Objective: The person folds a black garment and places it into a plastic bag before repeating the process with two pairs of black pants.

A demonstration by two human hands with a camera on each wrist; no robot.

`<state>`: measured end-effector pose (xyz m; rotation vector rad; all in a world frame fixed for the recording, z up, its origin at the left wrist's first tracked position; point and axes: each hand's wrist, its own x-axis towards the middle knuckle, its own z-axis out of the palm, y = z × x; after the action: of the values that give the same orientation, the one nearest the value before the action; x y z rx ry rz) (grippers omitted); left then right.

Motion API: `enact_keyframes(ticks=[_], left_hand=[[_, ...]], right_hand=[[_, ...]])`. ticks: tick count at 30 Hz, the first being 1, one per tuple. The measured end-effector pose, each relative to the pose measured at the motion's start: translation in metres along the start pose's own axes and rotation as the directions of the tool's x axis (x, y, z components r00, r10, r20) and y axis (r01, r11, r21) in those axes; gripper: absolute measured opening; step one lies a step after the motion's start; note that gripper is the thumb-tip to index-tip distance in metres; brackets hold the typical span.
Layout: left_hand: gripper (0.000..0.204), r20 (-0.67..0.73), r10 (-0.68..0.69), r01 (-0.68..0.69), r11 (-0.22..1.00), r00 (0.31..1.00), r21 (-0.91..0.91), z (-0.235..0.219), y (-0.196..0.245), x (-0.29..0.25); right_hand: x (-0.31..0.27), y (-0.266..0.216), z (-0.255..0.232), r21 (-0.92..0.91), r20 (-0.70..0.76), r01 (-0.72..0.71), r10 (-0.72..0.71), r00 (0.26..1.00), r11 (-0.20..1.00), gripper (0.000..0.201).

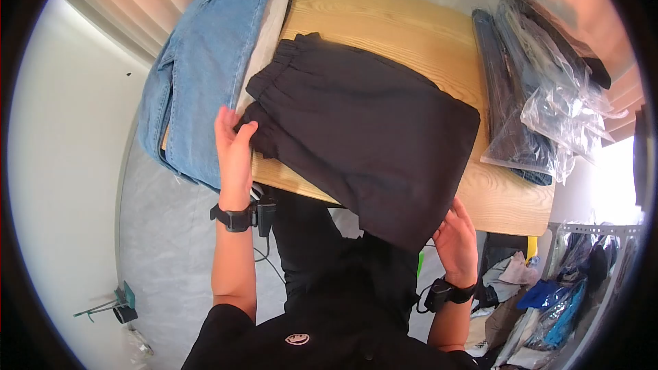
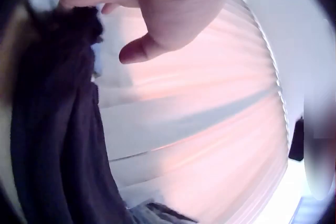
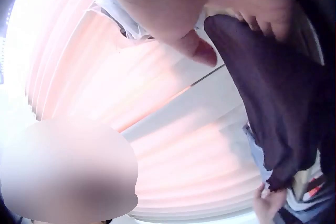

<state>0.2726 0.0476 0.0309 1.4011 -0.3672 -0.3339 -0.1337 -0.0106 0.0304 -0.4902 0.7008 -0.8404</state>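
Observation:
Folded black trousers [image 1: 370,127] with a gathered elastic waistband lie across the wooden table, their near edge hanging over the front. My left hand [image 1: 235,149] touches the waistband's near left corner; its thumb [image 2: 137,49] stands off the cloth in the left wrist view. At the lower right edge of the trousers is my right hand [image 1: 458,243], its fingertips partly hidden by the fabric. Its thumb [image 3: 202,50] is held apart from the cloth in the right wrist view.
Light blue jeans [image 1: 205,62] lie over other garments on the table's left side. Clothes in clear plastic bags [image 1: 541,89] are piled at the right of the wooden table [image 1: 384,10]. Below right, a rack [image 1: 589,229] stands beside more bagged clothes.

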Motion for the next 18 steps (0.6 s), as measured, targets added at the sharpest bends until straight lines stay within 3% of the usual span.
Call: enact_keyframes(ticks=[1, 3, 4, 7, 10, 13, 15, 17, 18], left_hand=[[0.054, 0.132, 0.132, -0.156, 0.969, 0.982, 0.192, 0.004, 0.013, 0.005], [0.055, 0.438, 0.285, -0.487, 0.735, 0.853, 0.471, 0.016, 0.049, 0.016], [0.053, 0.643, 0.219, -0.54, 0.763, 0.734, 0.356, 0.019, 0.044, 0.043], [0.052, 0.833, -0.019, -0.659, 0.601, 0.554, 0.452, 0.057, 0.062, 0.087], [0.051, 0.94, 0.097, -0.863, 0.436, 0.326, 0.255, 0.086, 0.043, 0.133], [0.054, 0.968, -0.05, -0.802, 0.55, 0.247, 0.234, 0.101, 0.028, 0.155], [0.049, 0.95, -0.164, -0.67, 0.678, 0.264, 0.303, 0.11, 0.023, 0.165], [0.045, 0.9, -0.333, -0.547, 0.716, 0.28, 0.435, 0.112, 0.027, 0.167], [0.035, 0.883, -0.355, -0.531, 0.707, 0.306, 0.468, 0.113, 0.029, 0.167]], right_hand=[[0.002, 0.005, 0.008, -0.081, -0.079, 0.052, -0.058, 0.995, 0.995, 0.06], [0.007, 0.006, 0.009, -0.211, -0.158, 0.126, -0.162, 0.974, 0.969, 0.06], [0.01, 0.005, 0.002, -0.254, -0.163, 0.157, -0.202, 0.966, 0.954, 0.061], [0.015, 0.0, -0.002, -0.297, -0.191, 0.221, -0.285, 0.939, 0.929, 0.062], [0.015, -0.011, -0.006, -0.293, -0.26, 0.245, -0.324, 0.91, 0.924, 0.06], [0.012, -0.019, -0.025, -0.347, -0.226, 0.184, -0.273, 0.935, 0.92, 0.056], [0.014, -0.02, -0.022, -0.36, -0.268, 0.137, -0.243, 0.932, 0.923, 0.053], [0.013, -0.019, -0.024, -0.378, -0.298, 0.099, -0.223, 0.928, 0.921, 0.05], [0.015, -0.019, -0.027, -0.389, -0.302, 0.093, -0.222, 0.927, 0.917, 0.048]])
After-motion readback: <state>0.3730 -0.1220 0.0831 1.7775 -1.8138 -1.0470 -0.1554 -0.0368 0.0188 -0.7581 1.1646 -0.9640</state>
